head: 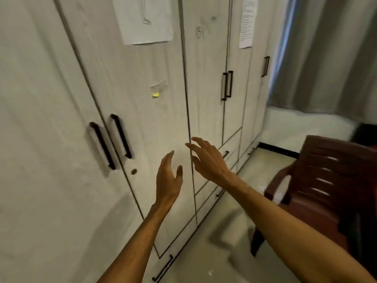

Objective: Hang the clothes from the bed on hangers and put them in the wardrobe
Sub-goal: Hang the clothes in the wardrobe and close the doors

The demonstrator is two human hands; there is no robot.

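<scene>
Facing the shut wardrobe (142,99), your left hand (168,180) and right hand (208,160) are empty, fingers spread; grasp a door handle (121,136) next.

The floor (263,168) is pale and smooth, running from the bottom edge of the view back to the far wall, where a black skirting strip (279,149) marks its end. Along its left side stands the wardrobe (142,139), a row of light wood-grain doors with low drawers whose fronts reach almost down to the floor. On the right stands a dark red-brown plastic chair (326,180) with a slatted back, near the wardrobe but apart from it; its shadow falls on the floor between them. A small white scrap (210,273) lies on the floor close to the bottom edge, just off the wardrobe's base.
</scene>
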